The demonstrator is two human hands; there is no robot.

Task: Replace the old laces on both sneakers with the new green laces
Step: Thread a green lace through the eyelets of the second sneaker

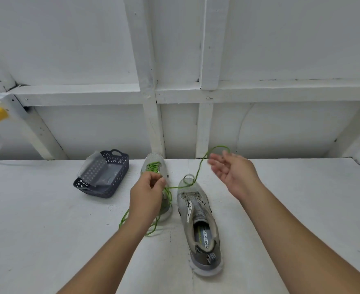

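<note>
Green cord lace [198, 170] loops from pinching left hand [146, 192].

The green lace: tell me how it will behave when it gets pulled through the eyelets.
The green lace is probably floppy: it sags and loops between the left hand and the right hand. It is likely light, hanging in a thin arc. Its slack coil on the table might tangle or snag.

White table [47, 240]: 2 sneakers [198, 221], basket [102, 175].
</note>
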